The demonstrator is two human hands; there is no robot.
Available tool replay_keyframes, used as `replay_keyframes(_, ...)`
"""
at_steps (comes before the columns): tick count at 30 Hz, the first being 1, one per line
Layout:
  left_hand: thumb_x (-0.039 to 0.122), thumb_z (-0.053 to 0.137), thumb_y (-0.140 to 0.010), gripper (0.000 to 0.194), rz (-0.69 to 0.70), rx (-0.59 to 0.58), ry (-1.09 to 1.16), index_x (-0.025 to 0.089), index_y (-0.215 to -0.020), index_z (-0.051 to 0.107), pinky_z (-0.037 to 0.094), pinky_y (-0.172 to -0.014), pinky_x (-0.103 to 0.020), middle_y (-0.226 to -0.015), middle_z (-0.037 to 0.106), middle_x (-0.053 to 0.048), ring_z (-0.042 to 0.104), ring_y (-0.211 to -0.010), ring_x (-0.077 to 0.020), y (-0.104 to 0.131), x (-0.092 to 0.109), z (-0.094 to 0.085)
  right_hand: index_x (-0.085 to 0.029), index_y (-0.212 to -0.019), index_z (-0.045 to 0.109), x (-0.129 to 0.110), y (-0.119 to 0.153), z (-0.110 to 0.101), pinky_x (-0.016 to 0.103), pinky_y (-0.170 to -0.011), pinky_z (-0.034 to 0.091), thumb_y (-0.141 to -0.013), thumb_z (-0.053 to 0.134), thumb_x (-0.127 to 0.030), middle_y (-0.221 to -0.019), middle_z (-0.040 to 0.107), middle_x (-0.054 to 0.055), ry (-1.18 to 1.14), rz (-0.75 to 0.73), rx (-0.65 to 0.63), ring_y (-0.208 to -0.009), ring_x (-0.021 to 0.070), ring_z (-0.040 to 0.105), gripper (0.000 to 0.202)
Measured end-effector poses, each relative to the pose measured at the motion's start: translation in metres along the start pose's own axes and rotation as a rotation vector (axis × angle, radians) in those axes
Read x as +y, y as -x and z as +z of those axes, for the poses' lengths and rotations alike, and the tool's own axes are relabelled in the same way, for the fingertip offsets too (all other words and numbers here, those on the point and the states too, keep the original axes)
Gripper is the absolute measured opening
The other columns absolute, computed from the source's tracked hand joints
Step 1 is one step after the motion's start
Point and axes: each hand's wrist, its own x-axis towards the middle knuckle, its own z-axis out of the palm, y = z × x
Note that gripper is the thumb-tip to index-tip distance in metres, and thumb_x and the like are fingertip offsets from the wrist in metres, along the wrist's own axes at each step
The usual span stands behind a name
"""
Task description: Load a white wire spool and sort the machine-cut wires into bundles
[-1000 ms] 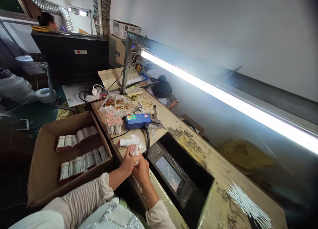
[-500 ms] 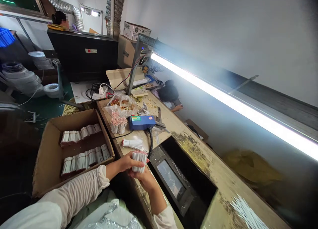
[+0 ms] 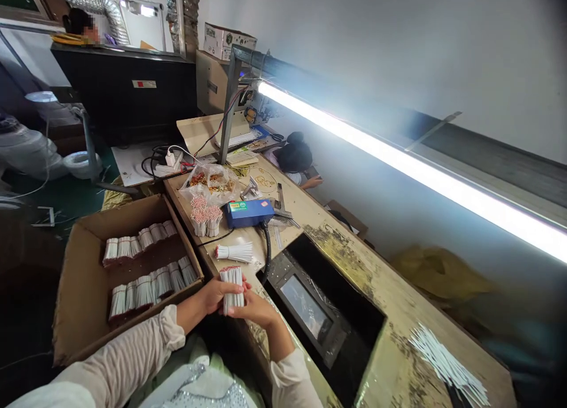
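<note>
A bundle of short white wires with reddish tips (image 3: 232, 287) stands upright between my two hands, over the bench's near edge. My left hand (image 3: 215, 294) is wrapped round its left side, the thumb across the front. From the right, my right hand (image 3: 257, 309) grips the lower part of the same bundle. Just beyond, a white bundle (image 3: 234, 253) lies on its side on the bench (image 3: 283, 242). Upright bundles with pinkish tops (image 3: 206, 219) stand farther back, beside a blue box-shaped device (image 3: 248, 212).
At the left, a cardboard box (image 3: 73, 278) holds two rows of white bundles. A dark recess with a framed panel (image 3: 305, 307) lies right of my hands. Loose white wires (image 3: 447, 361) are at the bottom right. A lit tube (image 3: 398, 154) crosses overhead. Two people are farther back.
Both hands have shifted slightly left with the bundle between them. The right hand's fingers now lie lower across the bundle's front. The whole view has also shifted a little.
</note>
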Motion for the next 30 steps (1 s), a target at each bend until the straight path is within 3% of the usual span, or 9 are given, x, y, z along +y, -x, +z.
replay_keyframes(1, 0.022, 0.081, -0.054, 0.04, 0.017, 0.018, -0.002, 0.014, -0.091, 0.068, 0.052, -0.074, -0.033, -0.085, 0.072, -0.007, 0.066, -0.077, -0.0205, -0.002, 0.004, -0.002, -0.015, -0.091, 0.066, -0.005, 0.004, -0.006, 0.028, -0.069, 0.049, -0.061, 0.083, -0.036, -0.079, 0.065, 0.0, 0.054, -0.011, 0.031, -0.073, 0.014, 0.06, 0.04)
replay_keyframes(3, 0.023, 0.083, -0.054, 0.041, 0.069, 0.085, -0.058, 0.014, -0.091, 0.068, 0.051, -0.076, -0.034, -0.086, 0.073, -0.008, 0.067, -0.08, -0.0216, -0.007, 0.011, -0.004, -0.016, -0.095, 0.063, -0.011, 0.011, -0.014, 0.024, -0.06, 0.048, -0.066, 0.08, -0.038, -0.082, 0.061, -0.001, 0.076, -0.045, 0.254, -0.069, 0.0114, 0.056, 0.04)
replay_keyframes(5, 0.024, 0.084, -0.054, 0.039, 0.126, 0.146, -0.145, 0.013, -0.089, 0.069, 0.051, -0.076, -0.033, -0.086, 0.073, -0.008, 0.067, -0.082, -0.0221, -0.015, 0.016, -0.003, -0.019, -0.107, 0.055, -0.011, 0.012, -0.015, 0.021, -0.05, 0.045, -0.064, 0.08, -0.037, -0.083, 0.054, -0.003, 0.006, -0.107, 0.546, -0.061, 0.0088, 0.053, 0.053)
replay_keyframes(7, 0.024, 0.083, -0.055, 0.036, 0.193, 0.176, -0.227, 0.013, -0.086, 0.069, 0.05, -0.077, -0.033, -0.084, 0.073, -0.007, 0.066, -0.081, -0.0215, -0.025, 0.016, 0.0, -0.024, -0.117, 0.045, -0.006, 0.005, -0.009, 0.021, -0.045, 0.046, -0.059, 0.082, -0.034, -0.082, 0.048, -0.007, -0.065, -0.159, 0.678, -0.054, 0.0072, 0.05, 0.069)
replay_keyframes(10, 0.026, 0.081, -0.06, 0.032, 0.251, 0.16, -0.286, 0.013, -0.085, 0.068, 0.051, -0.073, -0.033, -0.078, 0.07, -0.005, 0.064, -0.073, -0.0189, -0.039, 0.008, 0.004, -0.028, -0.128, 0.034, 0.004, -0.014, 0.002, 0.023, -0.045, 0.048, -0.056, 0.081, -0.027, -0.083, 0.046, -0.008, -0.05, -0.183, 0.679, -0.051, 0.0073, 0.052, 0.086)
replay_keyframes(14, 0.024, 0.078, -0.061, 0.034, 0.324, 0.142, -0.355, 0.013, -0.09, 0.065, 0.051, -0.073, -0.033, -0.083, 0.069, -0.005, 0.062, -0.075, -0.0185, -0.051, -0.001, 0.003, -0.022, -0.135, 0.033, 0.015, -0.031, 0.005, 0.026, -0.061, 0.052, -0.059, 0.074, -0.021, -0.098, 0.057, 0.002, 0.084, -0.249, 0.752, -0.066, 0.0115, 0.06, 0.086)
replay_keyframes(21, 0.015, 0.071, -0.065, 0.03, 0.609, 0.072, -0.761, 0.017, -0.092, 0.058, 0.046, -0.073, -0.028, -0.084, 0.064, -0.003, 0.059, -0.078, -0.0177, -0.046, 0.005, -0.005, -0.017, -0.139, 0.032, 0.028, -0.037, -0.001, 0.03, -0.076, 0.052, -0.059, 0.066, -0.015, -0.116, 0.06, 0.011, 0.253, -0.307, 0.791, -0.086, 0.0186, 0.064, 0.087)
replay_keyframes(25, 0.017, 0.07, -0.066, 0.028, 0.654, 0.013, -0.881, 0.018, -0.091, 0.058, 0.046, -0.078, -0.029, -0.087, 0.065, -0.004, 0.06, -0.082, -0.0195, -0.044, 0.006, -0.011, -0.016, -0.139, 0.033, 0.034, -0.038, 0.0, 0.035, -0.092, 0.048, -0.061, 0.064, -0.014, -0.124, 0.059, 0.012, 0.384, -0.396, 0.811, -0.109, 0.0248, 0.06, 0.084)
replay_keyframes(30, 0.012, 0.068, -0.062, 0.03, 0.658, -0.031, -0.902, 0.018, -0.091, 0.06, 0.045, -0.081, -0.031, -0.089, 0.067, -0.005, 0.061, -0.085, -0.0214, -0.045, 0.003, -0.018, -0.014, -0.143, 0.03, 0.047, -0.043, -0.004, 0.042, -0.103, 0.041, -0.063, 0.063, -0.014, -0.13, 0.055, 0.015, 0.542, -0.44, 0.842, -0.122, 0.0281, 0.053, 0.086)
